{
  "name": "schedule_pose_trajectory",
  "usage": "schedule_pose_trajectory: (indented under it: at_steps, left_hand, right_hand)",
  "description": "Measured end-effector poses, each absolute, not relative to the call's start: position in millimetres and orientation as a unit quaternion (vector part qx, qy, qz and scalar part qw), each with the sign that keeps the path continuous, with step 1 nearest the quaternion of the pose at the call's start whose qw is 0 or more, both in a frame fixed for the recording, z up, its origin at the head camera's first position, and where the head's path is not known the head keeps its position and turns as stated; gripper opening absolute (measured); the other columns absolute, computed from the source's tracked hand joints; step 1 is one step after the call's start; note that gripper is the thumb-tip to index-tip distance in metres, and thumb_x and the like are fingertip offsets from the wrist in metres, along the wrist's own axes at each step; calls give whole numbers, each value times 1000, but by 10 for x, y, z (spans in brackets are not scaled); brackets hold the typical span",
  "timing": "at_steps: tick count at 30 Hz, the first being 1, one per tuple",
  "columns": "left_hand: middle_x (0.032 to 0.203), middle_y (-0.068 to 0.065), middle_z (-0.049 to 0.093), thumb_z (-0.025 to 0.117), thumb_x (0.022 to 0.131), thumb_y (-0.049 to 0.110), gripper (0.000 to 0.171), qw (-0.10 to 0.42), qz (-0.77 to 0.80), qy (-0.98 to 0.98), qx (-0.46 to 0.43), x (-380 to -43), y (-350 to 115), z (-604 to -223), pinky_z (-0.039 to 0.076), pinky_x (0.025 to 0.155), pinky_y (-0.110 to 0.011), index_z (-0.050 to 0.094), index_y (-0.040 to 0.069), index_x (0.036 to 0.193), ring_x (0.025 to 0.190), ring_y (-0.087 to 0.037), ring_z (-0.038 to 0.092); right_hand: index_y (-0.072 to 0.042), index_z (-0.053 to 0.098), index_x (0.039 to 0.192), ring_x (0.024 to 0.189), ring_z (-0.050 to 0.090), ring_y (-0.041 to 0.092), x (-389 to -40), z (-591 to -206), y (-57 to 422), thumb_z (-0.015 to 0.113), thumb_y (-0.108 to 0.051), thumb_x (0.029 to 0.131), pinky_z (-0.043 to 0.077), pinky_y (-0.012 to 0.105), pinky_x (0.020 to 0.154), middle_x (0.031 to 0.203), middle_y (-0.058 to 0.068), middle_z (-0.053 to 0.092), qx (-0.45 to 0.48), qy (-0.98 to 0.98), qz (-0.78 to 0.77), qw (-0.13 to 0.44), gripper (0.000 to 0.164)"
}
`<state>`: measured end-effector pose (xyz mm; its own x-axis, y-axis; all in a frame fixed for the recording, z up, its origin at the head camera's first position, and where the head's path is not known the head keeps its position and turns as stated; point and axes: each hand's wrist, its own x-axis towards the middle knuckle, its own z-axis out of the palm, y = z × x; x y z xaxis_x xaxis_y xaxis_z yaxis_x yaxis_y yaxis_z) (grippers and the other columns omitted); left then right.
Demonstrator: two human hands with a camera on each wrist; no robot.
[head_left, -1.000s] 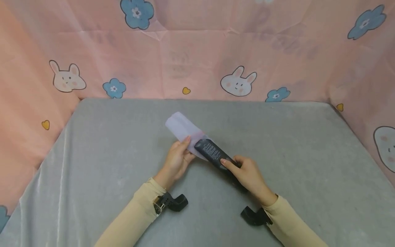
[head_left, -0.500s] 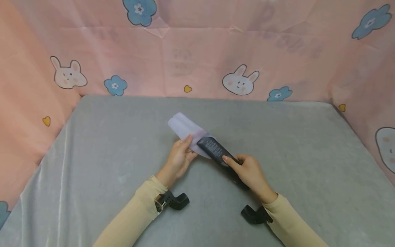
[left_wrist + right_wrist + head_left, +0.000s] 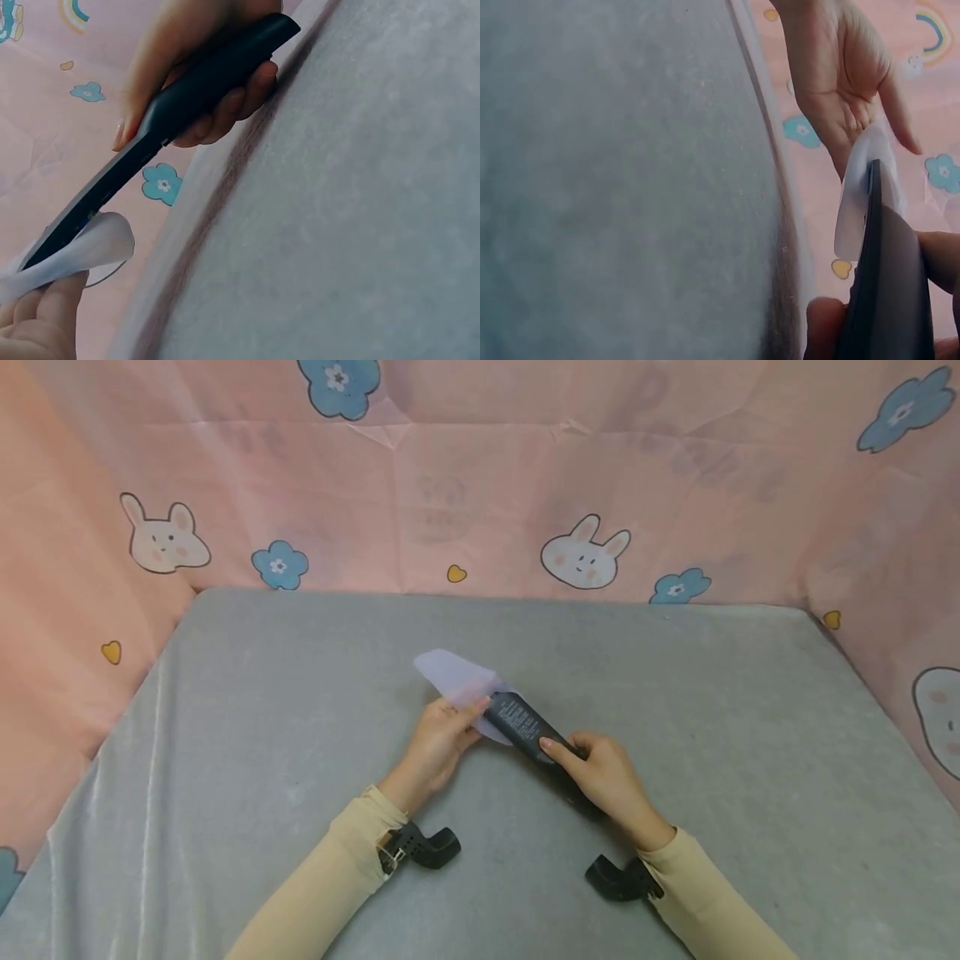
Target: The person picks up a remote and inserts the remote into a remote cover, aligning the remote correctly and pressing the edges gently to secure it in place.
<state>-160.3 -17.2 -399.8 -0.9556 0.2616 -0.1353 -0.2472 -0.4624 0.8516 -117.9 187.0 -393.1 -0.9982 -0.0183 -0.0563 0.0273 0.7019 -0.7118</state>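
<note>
A long black handheld device (image 3: 525, 727) slants across the middle of the head view, white print on its upper face. Its thick handle (image 3: 217, 75) narrows to a thinner, slightly curved head; the exact kind does not show. My right hand (image 3: 611, 789) grips the handle, thumb on top. A thin pale lilac cloth (image 3: 453, 675) is folded round the device's far end, hiding the tip. My left hand (image 3: 438, 743) pinches cloth and tip together, thumb above and fingers beneath. In the right wrist view the cloth (image 3: 855, 217) wraps both sides of the head.
Grey plush fabric (image 3: 262, 710) covers the table under both hands. A pink printed curtain (image 3: 480, 485) rises behind the table and along its sides. Black wrist camera mounts (image 3: 431, 847) stick out from both beige sleeves (image 3: 330, 877).
My left thumb has slid right, onto the device's tip, and the cloth's far end has folded lower and narrower. My right hand keeps its grip on the handle, nearly still.
</note>
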Motion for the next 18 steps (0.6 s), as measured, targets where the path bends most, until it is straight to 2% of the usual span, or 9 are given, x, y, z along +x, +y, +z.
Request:
schedule_pose_trajectory:
  at_steps: [2,5,9,12,15,18]
  left_hand:
    - [112,-11,63,48,91,-11,38,148,851,504,12,-1596,-175,-3997,50,86,-26,43,-16,128,96,-12,62]
    - [97,0,63,51,88,-15,36,152,848,508,12,-1593,-195,-3997,50,74,-20,45,-16,123,84,-8,60]
    - [89,2,61,49,87,-17,29,164,850,499,22,-1601,-237,-3989,47,66,-18,48,-13,116,75,-7,56]
    - [90,2,61,45,87,-19,34,173,850,496,38,-1608,-258,-3973,48,68,-18,44,-16,121,76,-6,56]
    - [95,2,61,42,86,-20,42,177,848,497,54,-1615,-263,-3961,50,76,-19,37,-21,128,82,-6,59]
    - [101,-3,62,42,87,-19,44,181,838,511,62,-1619,-260,-3953,50,82,-21,34,-22,130,89,-8,60]
  right_hand:
    - [-10,51,60,52,41,12,-1174,-3925,1863,68,-33,88,32,25,49,53,-4,41,4,918,-394,34,40]
    - [-8,55,66,54,44,14,-1164,-3910,1862,68,-33,87,36,26,51,58,-1,46,-18,923,-381,45,35]
    - [-5,57,77,59,44,14,-1159,-3893,1864,71,-31,85,37,28,53,65,0,47,-49,920,-384,61,30]
    - [-6,57,76,57,42,13,-1165,-3882,1870,75,-28,82,35,26,50,64,-1,45,-42,909,-412,45,29]
    - [-7,54,70,53,39,12,-1174,-3856,1892,76,-27,80,32,24,47,59,-2,41,-28,905,-424,27,32]
    - [-8,53,69,50,40,12,-1181,-3839,1922,76,-30,81,33,24,46,57,-3,40,-19,904,-426,33,35]
